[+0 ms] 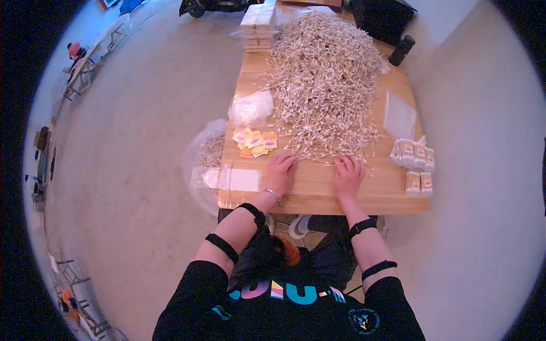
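A large heap of cotton swabs (327, 74) covers the middle and far part of the wooden table (318, 187). My left hand (280, 173) rests on the table at the heap's near left edge, fingers stretched toward loose swabs. Apart from it, my right hand (348, 177) lies at the near right edge of the heap, its fingers slightly spread beside scattered swabs. I see nothing held in either hand. Left of my left hand are a white card (245, 179) and a loose pile of yellow and orange paper labels (256, 141).
Clear plastic bags (252, 108) lie left of the heap, and a flat bag (400, 115) lies right. Packed swab packets (412, 153) sit at the right edge. White stacked packs (257, 25) and a dark cylinder (402, 50) stand farther back. A bag of swabs (211, 150) hangs at left.
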`<state>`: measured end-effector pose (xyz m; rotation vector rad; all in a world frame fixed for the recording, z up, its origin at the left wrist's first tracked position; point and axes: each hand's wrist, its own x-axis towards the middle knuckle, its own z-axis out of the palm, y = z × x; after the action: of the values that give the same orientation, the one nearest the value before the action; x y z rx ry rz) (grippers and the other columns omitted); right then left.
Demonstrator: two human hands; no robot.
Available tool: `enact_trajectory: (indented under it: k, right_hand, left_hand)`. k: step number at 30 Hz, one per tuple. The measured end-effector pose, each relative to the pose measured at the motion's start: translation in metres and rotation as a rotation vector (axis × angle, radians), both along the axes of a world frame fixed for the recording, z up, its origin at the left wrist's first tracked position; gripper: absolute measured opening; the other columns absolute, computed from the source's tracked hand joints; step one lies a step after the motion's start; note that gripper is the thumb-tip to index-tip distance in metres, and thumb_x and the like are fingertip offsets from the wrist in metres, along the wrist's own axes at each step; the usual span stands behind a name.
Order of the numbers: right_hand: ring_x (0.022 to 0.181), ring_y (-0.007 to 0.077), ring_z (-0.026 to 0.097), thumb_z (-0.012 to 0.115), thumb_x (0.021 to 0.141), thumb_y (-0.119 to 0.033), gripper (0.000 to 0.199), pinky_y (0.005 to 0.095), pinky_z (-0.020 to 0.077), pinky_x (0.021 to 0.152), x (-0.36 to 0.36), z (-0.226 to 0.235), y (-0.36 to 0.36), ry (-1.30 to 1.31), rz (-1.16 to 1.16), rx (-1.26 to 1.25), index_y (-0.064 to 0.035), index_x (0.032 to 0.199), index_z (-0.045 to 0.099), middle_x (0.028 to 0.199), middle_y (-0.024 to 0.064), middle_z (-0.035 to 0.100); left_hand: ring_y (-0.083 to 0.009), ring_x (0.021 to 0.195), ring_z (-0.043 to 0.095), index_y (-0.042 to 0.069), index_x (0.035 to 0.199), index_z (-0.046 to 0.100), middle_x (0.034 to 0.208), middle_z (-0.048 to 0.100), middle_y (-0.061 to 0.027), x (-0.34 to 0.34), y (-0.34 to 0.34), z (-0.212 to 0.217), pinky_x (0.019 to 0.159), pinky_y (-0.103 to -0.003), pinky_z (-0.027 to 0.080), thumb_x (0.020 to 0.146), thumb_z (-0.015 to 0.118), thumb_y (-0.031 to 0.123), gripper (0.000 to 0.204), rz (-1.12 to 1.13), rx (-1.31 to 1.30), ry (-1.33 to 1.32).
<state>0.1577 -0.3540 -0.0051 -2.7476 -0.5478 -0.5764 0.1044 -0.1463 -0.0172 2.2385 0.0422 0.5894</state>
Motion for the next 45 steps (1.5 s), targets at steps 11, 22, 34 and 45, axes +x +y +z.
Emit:
enact_trajectory:
  k: [11,22,34,45]
  right_hand:
    - [0.109,0.0257,0.043,0.055,0.072,-0.012,0.032,0.0403,0.0338,0.094,-0.016,0.013,0.065,0.018,0.42,0.033,-0.0131,0.103,0.058,0.112,0.0043,0.049]
    - [0.111,0.0263,0.043,0.058,0.07,-0.008,0.035,0.0403,0.0349,0.094,-0.003,0.021,0.044,0.136,0.369,0.077,-0.0142,0.104,0.059,0.114,0.0037,0.053]
    - [0.099,0.0263,0.051,0.058,0.07,-0.01,0.034,0.0406,0.0405,0.085,0.006,-0.004,0.044,0.163,0.514,0.028,-0.0135,0.104,0.058,0.106,0.0037,0.055]
    - [0.089,0.0262,0.052,0.061,0.069,-0.009,0.017,0.0378,0.0415,0.08,-0.018,0.016,0.064,0.1,0.502,0.135,-0.0093,0.086,0.062,0.088,0.0061,0.057]
  left_hand:
    - [-0.0264,0.093,0.052,0.007,0.087,0.062,0.095,0.06,-0.0071,-0.038,0.02,0.008,0.083,-0.036,0.041,0.072,0.062,0.007,0.015,-0.037,0.092,0.024]
    - [-0.0293,0.097,0.051,0.004,0.093,0.058,0.098,0.058,-0.0104,-0.052,0.023,0.029,0.087,-0.04,0.04,0.074,0.061,0.009,0.019,0.012,0.085,0.0]
    - [-0.0293,0.092,0.053,0.007,0.087,0.062,0.087,0.061,-0.0089,-0.049,0.034,0.008,0.087,-0.039,0.042,0.075,0.064,0.011,0.013,-0.097,0.101,-0.033]
    - [-0.0291,0.095,0.053,0.007,0.086,0.061,0.091,0.061,-0.0079,-0.051,0.032,0.009,0.092,-0.04,0.039,0.074,0.064,0.009,0.013,-0.133,0.072,-0.005]
